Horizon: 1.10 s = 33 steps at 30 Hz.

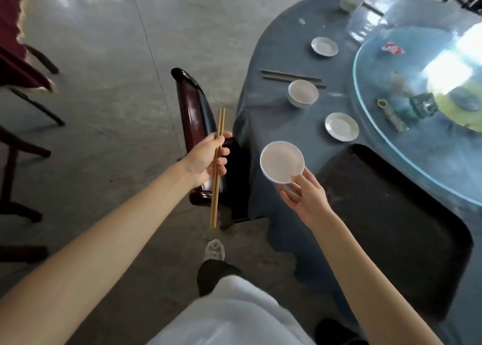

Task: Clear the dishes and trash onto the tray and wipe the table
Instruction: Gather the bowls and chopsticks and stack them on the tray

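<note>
My left hand (208,159) grips a pair of wooden chopsticks (217,172), held upright over the chair, left of the table. In my right hand (303,196) a white bowl (282,161) is pinched by its near rim and tilted toward me, above the table's near-left edge. A large dark tray (391,230) lies on the blue tablecloth (273,58) to the right of that hand. Farther off on the cloth sit a small white saucer (341,129), another white bowl (303,93), a second chopstick pair (289,76), a saucer (324,46) and a far bowl (350,1).
A glass turntable (427,84) at right carries a red wrapper (392,48) and small trash. A dark wooden chair (193,115) stands against the table below my left hand. More chairs and a red-covered table (13,44) are at far left.
</note>
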Available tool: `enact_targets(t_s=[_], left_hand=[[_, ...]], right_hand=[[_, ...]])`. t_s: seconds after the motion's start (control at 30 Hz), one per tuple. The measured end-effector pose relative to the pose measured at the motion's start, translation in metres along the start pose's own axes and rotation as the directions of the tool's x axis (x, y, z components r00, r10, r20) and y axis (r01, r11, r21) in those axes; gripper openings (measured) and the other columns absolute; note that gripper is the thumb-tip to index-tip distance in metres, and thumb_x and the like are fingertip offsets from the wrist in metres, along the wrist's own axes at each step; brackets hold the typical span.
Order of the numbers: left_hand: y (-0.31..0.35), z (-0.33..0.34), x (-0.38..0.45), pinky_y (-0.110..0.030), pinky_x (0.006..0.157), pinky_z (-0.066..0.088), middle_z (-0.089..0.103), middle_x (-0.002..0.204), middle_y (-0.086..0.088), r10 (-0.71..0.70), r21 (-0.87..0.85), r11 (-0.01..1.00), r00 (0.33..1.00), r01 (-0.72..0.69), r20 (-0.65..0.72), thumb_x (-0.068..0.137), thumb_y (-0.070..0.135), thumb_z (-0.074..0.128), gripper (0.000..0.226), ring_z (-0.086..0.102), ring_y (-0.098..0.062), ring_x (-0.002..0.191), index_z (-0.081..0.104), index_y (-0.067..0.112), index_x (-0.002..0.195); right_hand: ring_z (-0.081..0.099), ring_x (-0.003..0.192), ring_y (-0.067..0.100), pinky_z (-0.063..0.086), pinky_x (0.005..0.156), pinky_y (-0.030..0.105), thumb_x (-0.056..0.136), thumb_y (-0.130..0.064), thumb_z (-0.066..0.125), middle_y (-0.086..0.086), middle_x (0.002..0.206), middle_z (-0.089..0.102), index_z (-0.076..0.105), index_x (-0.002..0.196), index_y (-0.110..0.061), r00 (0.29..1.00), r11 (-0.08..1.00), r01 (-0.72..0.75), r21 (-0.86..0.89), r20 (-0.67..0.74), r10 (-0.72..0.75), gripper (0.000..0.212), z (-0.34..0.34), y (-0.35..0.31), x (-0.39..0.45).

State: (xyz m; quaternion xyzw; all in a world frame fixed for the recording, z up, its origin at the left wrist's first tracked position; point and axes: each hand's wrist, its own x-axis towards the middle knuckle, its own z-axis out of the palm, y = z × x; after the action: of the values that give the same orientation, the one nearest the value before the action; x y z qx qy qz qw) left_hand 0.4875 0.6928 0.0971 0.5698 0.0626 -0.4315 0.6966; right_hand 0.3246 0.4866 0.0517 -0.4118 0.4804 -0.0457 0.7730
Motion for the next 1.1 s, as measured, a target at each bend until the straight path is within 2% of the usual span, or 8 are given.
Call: enact_targets(t_s=[0.13, 0.27, 0.4, 0.6, 0.7, 0.9, 1.1], left_hand=[[0.053, -0.045, 0.026, -0.023, 0.049, 0.041, 0.047, 0.07, 0.006, -0.039, -0.076, 0.996, 0.999, 0.042, 0.033, 0.109, 0.03, 0.042, 0.02, 0.041, -0.006, 0.05, 0.059, 0.026, 0.117], [0.105, -0.089, 0.057, -0.029, 0.056, 0.053, 0.061, 0.085, 0.001, -0.068, -0.084, 0.994, 0.997, 0.07, 0.029, 0.107, 0.026, 0.047, 0.021, 0.057, -0.011, 0.062, 0.064, 0.023, 0.118], [0.152, -0.13, 0.105, -0.034, 0.064, 0.06, 0.071, 0.093, 0.0, -0.132, -0.078, 0.987, 0.988, 0.139, 0.084, 0.107, 0.023, 0.049, 0.021, 0.063, -0.014, 0.071, 0.065, 0.021, 0.12], [0.234, -0.191, 0.198, -0.04, 0.07, 0.063, 0.075, 0.106, -0.001, -0.204, -0.052, 0.973, 0.943, 0.225, 0.261, 0.107, 0.013, 0.045, 0.023, 0.07, -0.016, 0.081, 0.061, 0.018, 0.123], [0.278, -0.215, 0.236, -0.041, 0.075, 0.063, 0.075, 0.108, -0.003, -0.247, -0.02, 0.963, 0.911, 0.269, 0.33, 0.107, 0.012, 0.044, 0.022, 0.075, -0.019, 0.085, 0.059, 0.016, 0.122], [0.345, -0.214, 0.315, -0.041, 0.074, 0.063, 0.077, 0.104, -0.004, -0.334, 0.092, 0.941, 0.847, 0.326, 0.413, 0.106, 0.011, 0.043, 0.021, 0.076, -0.02, 0.084, 0.059, 0.016, 0.119], [0.367, -0.162, 0.409, -0.039, 0.069, 0.063, 0.078, 0.102, -0.002, -0.457, 0.258, 0.889, 0.768, 0.378, 0.448, 0.106, 0.013, 0.043, 0.021, 0.076, -0.019, 0.081, 0.061, 0.017, 0.113]], right_hand=[[0.077, 0.098, 0.03, 0.062, 0.07, 0.033, 0.098, -0.01, 0.063, 0.013, 0.121, 0.074, 0.061, 0.141, -0.036, 0.999, 0.999, -0.024, 0.048, -0.035, 0.025, 0.05, 0.072, -0.007, 0.018], [0.077, 0.101, 0.028, 0.062, 0.073, 0.03, 0.096, -0.008, 0.065, 0.009, 0.12, 0.076, 0.063, 0.14, -0.035, 1.0, 0.999, -0.014, 0.035, -0.017, 0.015, 0.051, 0.135, -0.017, 0.035], [0.075, 0.108, 0.028, 0.063, 0.077, 0.03, 0.097, -0.006, 0.063, 0.007, 0.123, 0.075, 0.065, 0.139, -0.031, 0.999, 0.997, 0.033, 0.064, -0.03, -0.032, 0.049, 0.193, -0.029, 0.061], [0.072, 0.112, 0.032, 0.063, 0.074, 0.027, 0.097, -0.003, 0.061, 0.012, 0.125, 0.073, 0.064, 0.139, -0.029, 0.978, 0.972, 0.115, 0.204, -0.196, -0.075, 0.05, 0.283, -0.038, 0.107], [0.076, 0.103, 0.032, 0.062, 0.071, 0.025, 0.097, -0.003, 0.06, 0.015, 0.12, 0.074, 0.064, 0.139, -0.028, 0.956, 0.936, 0.131, 0.327, -0.292, -0.031, 0.049, 0.326, -0.048, 0.124], [0.077, 0.099, 0.033, 0.063, 0.069, 0.029, 0.096, -0.007, 0.062, 0.012, 0.104, 0.08, 0.064, 0.136, -0.032, 0.909, 0.898, 0.188, 0.399, -0.416, -0.006, 0.047, 0.374, -0.073, 0.155], [0.076, 0.102, 0.033, 0.06, 0.061, 0.025, 0.096, -0.01, 0.063, 0.015, 0.115, 0.077, 0.065, 0.135, -0.033, 0.853, 0.846, 0.268, 0.462, -0.521, 0.015, 0.045, 0.381, -0.099, 0.206]])
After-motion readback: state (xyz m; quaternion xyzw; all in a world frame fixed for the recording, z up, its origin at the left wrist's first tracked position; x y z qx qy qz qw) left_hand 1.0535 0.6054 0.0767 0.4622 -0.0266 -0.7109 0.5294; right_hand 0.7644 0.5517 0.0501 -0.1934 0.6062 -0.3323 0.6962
